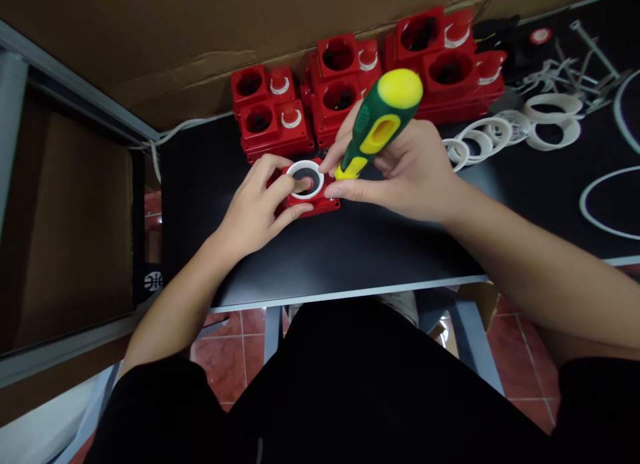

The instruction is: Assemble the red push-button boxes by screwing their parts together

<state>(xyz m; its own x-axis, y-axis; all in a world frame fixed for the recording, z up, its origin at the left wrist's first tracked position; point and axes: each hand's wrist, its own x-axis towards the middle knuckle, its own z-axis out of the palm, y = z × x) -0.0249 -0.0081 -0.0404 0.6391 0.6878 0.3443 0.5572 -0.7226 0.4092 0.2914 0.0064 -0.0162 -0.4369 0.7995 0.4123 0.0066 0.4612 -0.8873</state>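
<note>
A small red housing (320, 207) lies on the black tabletop, with a white ring (291, 191) around a dark round recess on its top. My left hand (255, 204) grips its left side, thumb along the near edge and one finger reaching into the ring. In my right hand (415, 171) is a screwdriver (376, 125) with a green and yellow handle, tilted so its butt end points up toward me. The screwdriver's handle stands over the housing's right side. Its tip is hidden behind my fingers, so I cannot tell whether it touches a screw.
Several stacked red housings (273, 141) stand along the cardboard wall (165, 44) behind. To the right lie loose white rings (553, 134), metal brackets (595, 57) and a larger white hoop (583, 204). A grey metal frame (85, 91) rises at the left.
</note>
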